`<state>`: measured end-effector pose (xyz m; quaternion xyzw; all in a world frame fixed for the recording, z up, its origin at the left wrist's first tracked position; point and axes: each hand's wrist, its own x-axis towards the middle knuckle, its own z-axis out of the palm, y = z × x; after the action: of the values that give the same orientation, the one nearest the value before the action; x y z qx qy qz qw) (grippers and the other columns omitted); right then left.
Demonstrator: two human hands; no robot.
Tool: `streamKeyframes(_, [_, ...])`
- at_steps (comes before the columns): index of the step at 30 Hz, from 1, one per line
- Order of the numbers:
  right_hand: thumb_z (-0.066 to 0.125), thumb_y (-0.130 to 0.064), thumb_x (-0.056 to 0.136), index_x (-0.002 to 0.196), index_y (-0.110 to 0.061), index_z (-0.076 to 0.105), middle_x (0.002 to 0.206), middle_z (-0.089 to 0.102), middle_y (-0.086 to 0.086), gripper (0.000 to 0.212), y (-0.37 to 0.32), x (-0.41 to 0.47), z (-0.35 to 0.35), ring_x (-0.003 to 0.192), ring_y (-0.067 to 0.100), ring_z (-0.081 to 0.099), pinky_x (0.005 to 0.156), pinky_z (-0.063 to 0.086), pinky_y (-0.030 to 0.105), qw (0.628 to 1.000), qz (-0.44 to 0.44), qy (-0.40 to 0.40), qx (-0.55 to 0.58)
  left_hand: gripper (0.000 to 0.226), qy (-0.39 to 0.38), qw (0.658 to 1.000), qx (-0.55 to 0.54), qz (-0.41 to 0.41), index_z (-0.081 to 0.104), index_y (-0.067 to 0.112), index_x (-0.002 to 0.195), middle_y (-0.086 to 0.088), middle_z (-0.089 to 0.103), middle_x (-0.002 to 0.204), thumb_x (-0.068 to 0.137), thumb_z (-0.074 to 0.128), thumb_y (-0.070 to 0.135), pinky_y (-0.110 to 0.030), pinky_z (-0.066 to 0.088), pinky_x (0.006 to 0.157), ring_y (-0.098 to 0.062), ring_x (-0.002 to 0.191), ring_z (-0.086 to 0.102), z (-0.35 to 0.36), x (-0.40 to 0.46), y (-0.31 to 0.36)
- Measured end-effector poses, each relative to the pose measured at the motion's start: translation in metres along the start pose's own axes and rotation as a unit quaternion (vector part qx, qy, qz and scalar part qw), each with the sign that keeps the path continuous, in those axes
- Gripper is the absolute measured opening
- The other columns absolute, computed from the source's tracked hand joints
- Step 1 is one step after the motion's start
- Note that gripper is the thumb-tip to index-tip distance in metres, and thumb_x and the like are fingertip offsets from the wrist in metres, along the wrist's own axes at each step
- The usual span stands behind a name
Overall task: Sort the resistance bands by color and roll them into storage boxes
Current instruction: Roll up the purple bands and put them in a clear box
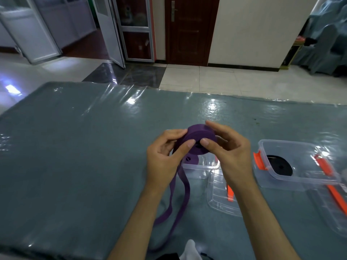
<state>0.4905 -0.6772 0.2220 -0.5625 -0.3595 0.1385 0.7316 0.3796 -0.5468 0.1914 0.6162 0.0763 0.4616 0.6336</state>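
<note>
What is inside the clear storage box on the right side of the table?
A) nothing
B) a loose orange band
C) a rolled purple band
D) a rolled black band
D: a rolled black band lies inside the clear box with orange latches, while both hands hold the purple band.

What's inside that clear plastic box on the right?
Inside the clear box on the right lies one rolled black band, resting on the bottom near its left wall. Through the clear walls nothing else shows inside. The box's right end runs toward the picture's edge, so that corner is unclear.
</note>
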Motion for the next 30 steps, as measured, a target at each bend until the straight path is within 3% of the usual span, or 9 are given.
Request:
streamKeyframes(5, [0.095, -0.033, 0.073, 0.094, -0.024, 0.068, 0.102, 0.078, 0.012, 0.036, 0.011, -0.004, 0.002, 0.099, 0.029, 0.076, 0.087, 0.062, 0.040, 0.998, 0.040, 0.024, 0.042, 0.029, -0.054, 0.998, 0.023, -0.003, 0.081, 0.035, 0.110, 0.000, 0.078, 0.110, 0.083, 0.089, 0.028, -0.023, 0.059, 0.091, -0.020, 0.104, 0.077, -0.013, 0.015, 0.003])
streamKeyframes(7, [0.096, -0.041, 0.071, 0.100, -0.022, 0.068, 0.100, 0.079, 0.016, 0.044, 0.010, -0.004, -0.003, 0.094, 0.032, 0.076, 0.082, 0.063, 0.039, 0.997, 0.062, 0.000, 0.039, 0.030, -0.030, 0.999, 0.027, -0.017, 0.081, 0.036, 0.106, 0.002, 0.081, 0.107, 0.078, 0.092, 0.035, -0.021, 0.059, 0.089, -0.019, 0.101, 0.078, -0.013, 0.013, 0.003])
streamKeyframes(11, [0.088, -0.036, 0.082, 0.136, -0.035, 0.069, 0.110, 0.081, 0.006, 0.057, 0.005, -0.002, -0.003, 0.104, 0.024, 0.078, 0.087, 0.062, 0.030, 0.999, 0.023, -0.005, 0.025, 0.023, -0.043, 0.999, 0.011, -0.005, 0.080, 0.037, 0.112, 0.003, 0.076, 0.119, 0.089, 0.083, 0.036, -0.024, 0.058, 0.095, -0.022, 0.114, 0.074, -0.009, 0.009, 0.000])
streamKeyframes(15, [0.086, -0.035, 0.085, 0.116, -0.031, 0.076, 0.116, 0.079, 0.007, 0.033, 0.012, -0.007, 0.008, 0.109, 0.026, 0.076, 0.092, 0.062, 0.041, 0.998, 0.040, 0.011, 0.041, 0.022, -0.039, 0.998, 0.027, 0.032, 0.080, 0.035, 0.113, 0.005, 0.073, 0.115, 0.092, 0.081, 0.031, -0.024, 0.058, 0.094, -0.021, 0.110, 0.073, -0.017, 0.013, 0.003])
streamKeyframes(19, [0.086, -0.033, 0.086, 0.108, -0.026, 0.066, 0.116, 0.078, 0.011, 0.031, 0.012, -0.005, 0.008, 0.103, 0.031, 0.078, 0.082, 0.064, 0.035, 0.997, 0.060, -0.044, 0.036, 0.018, 0.031, 0.999, 0.011, 0.022, 0.081, 0.031, 0.097, -0.003, 0.081, 0.110, 0.083, 0.088, 0.022, -0.027, 0.059, 0.093, -0.025, 0.108, 0.077, -0.014, 0.012, 0.003])
streamKeyframes(22, [0.085, -0.037, 0.087, 0.125, -0.031, 0.069, 0.116, 0.078, 0.010, 0.042, 0.012, -0.002, 0.007, 0.106, 0.031, 0.077, 0.088, 0.063, 0.044, 1.000, 0.016, -0.018, 0.012, 0.021, -0.015, 1.000, 0.020, 0.010, 0.081, 0.036, 0.110, -0.001, 0.076, 0.122, 0.090, 0.082, 0.030, -0.030, 0.057, 0.099, -0.027, 0.117, 0.073, -0.020, 0.011, 0.000])
streamKeyframes(24, [0.085, -0.038, 0.087, 0.121, -0.031, 0.073, 0.119, 0.077, 0.008, 0.037, 0.016, -0.002, 0.006, 0.111, 0.031, 0.075, 0.095, 0.061, 0.050, 1.000, 0.002, 0.007, 0.021, 0.031, -0.071, 0.997, 0.034, -0.006, 0.076, 0.038, 0.125, 0.002, 0.069, 0.127, 0.095, 0.077, 0.034, -0.034, 0.056, 0.103, -0.032, 0.121, 0.069, -0.024, 0.012, 0.000])
streamKeyframes(28, [0.085, -0.030, 0.088, 0.101, -0.022, 0.060, 0.108, 0.078, 0.010, 0.029, 0.017, -0.001, 0.001, 0.102, 0.032, 0.077, 0.085, 0.064, 0.039, 0.997, 0.045, -0.041, 0.055, 0.030, -0.064, 0.997, 0.033, 0.014, 0.077, 0.033, 0.122, 0.001, 0.073, 0.121, 0.094, 0.080, 0.025, -0.028, 0.057, 0.099, -0.028, 0.116, 0.072, -0.023, 0.012, 0.001])
streamKeyframes(30, [0.085, -0.033, 0.087, 0.108, -0.024, 0.062, 0.105, 0.079, 0.009, 0.032, 0.014, -0.001, -0.003, 0.097, 0.032, 0.079, 0.080, 0.064, 0.036, 0.996, 0.053, -0.057, 0.048, 0.030, -0.037, 0.999, 0.021, -0.002, 0.078, 0.029, 0.118, -0.001, 0.078, 0.119, 0.089, 0.084, 0.023, -0.026, 0.058, 0.097, -0.024, 0.113, 0.074, -0.019, 0.011, 0.003])
